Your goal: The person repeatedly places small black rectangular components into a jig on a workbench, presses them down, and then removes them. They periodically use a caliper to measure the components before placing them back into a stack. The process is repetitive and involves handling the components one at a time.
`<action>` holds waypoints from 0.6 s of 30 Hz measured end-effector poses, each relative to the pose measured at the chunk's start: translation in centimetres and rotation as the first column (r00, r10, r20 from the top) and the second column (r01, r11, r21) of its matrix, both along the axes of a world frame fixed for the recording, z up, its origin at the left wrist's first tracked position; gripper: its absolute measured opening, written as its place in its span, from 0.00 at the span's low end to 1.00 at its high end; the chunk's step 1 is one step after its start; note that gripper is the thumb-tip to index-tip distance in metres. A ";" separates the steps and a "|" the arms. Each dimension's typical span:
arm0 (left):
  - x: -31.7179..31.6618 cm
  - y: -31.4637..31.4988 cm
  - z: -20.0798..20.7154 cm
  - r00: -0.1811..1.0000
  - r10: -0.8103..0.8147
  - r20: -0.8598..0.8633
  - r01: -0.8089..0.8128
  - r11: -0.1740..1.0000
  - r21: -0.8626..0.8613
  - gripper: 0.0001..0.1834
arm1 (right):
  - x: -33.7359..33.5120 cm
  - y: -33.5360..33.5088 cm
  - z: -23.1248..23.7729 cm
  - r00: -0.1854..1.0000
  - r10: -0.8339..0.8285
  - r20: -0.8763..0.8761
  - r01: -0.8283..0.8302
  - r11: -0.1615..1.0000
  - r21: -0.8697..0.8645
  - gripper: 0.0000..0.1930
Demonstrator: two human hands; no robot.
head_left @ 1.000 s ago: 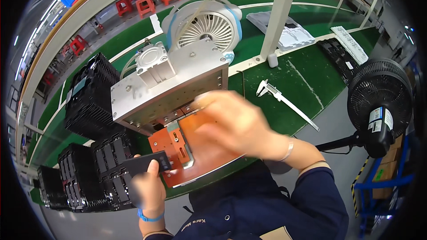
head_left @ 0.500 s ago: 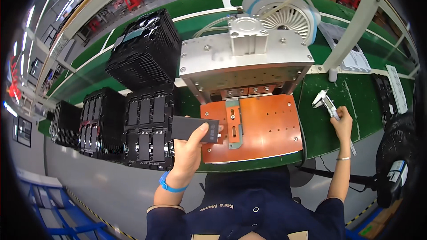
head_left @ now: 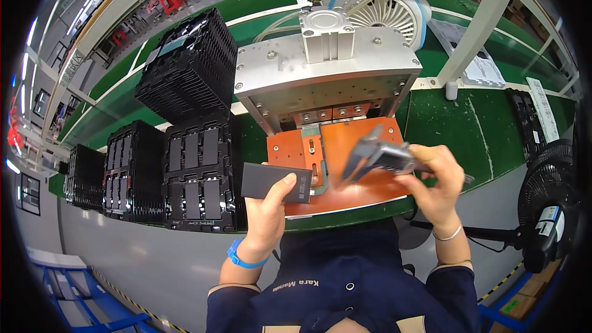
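Note:
A flat black battery cell (head_left: 262,180) lies in my left hand (head_left: 267,213), its thumb pressed across the top face. My right hand (head_left: 439,179) is closed on a caliper (head_left: 390,156), blurred by motion, with its jaws pointing left toward the cell. Both are held over the front of the orange plate (head_left: 351,194) of a metal press (head_left: 327,80). The caliper jaws and the cell are apart. On the plate's left part sits an orange slotted block (head_left: 312,157) with a grey-green edge.
Black trays with dark flat cells (head_left: 194,148) stand at my left, beside a tall stack of black trays (head_left: 185,65). Behind the press is a white fan (head_left: 391,15). A black fan (head_left: 549,203) stands at the right, near a slanting frame post (head_left: 478,31).
My right hand has lifted the caliper off the green table and brought it left, over the orange plate. My left hand still holds the cell, slightly turned. The whole view has shifted a little.

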State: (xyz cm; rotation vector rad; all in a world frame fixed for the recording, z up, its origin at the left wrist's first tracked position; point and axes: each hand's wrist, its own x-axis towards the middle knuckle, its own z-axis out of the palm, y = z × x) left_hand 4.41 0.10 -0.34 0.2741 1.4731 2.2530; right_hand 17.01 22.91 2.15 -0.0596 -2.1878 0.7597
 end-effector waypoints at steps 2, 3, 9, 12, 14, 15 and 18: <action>0.0 -0.1 -0.2 1.000 0.009 0.004 -0.009 1.000 0.018 0.08 | -1.2 -0.7 -0.2 0.998 0.066 -0.016 -0.065 0.997 0.040 0.21; 0.1 -0.1 -0.3 1.000 0.021 -0.001 -0.021 1.000 0.013 0.08 | -1.6 -0.8 -0.4 0.997 0.079 -0.023 -0.078 0.995 0.069 0.21; -0.1 -0.4 -0.7 1.000 0.003 0.008 -0.003 1.000 0.003 0.08 | -2.5 -1.0 -0.9 0.991 0.124 -0.043 -0.118 0.986 0.115 0.21; 0.0 -0.1 0.1 0.999 -0.037 0.017 0.037 0.999 0.015 0.07 | -2.8 -0.8 -1.1 0.990 0.132 -0.050 -0.125 0.984 0.127 0.21; 0.2 0.1 0.6 0.999 -0.035 0.034 0.035 0.999 0.017 0.07 | -3.0 -0.8 -1.2 0.989 0.138 -0.053 -0.131 0.984 0.120 0.21; 0.2 0.3 0.6 0.999 -0.015 0.044 0.014 1.000 0.013 0.06 | -3.1 -0.9 -1.3 0.989 0.141 -0.055 -0.134 0.985 0.110 0.21; 0.0 -0.1 -0.2 1.000 0.010 0.019 -0.010 1.000 -0.005 0.06 | -3.1 -0.8 -1.3 0.988 0.143 -0.061 -0.136 0.984 0.114 0.21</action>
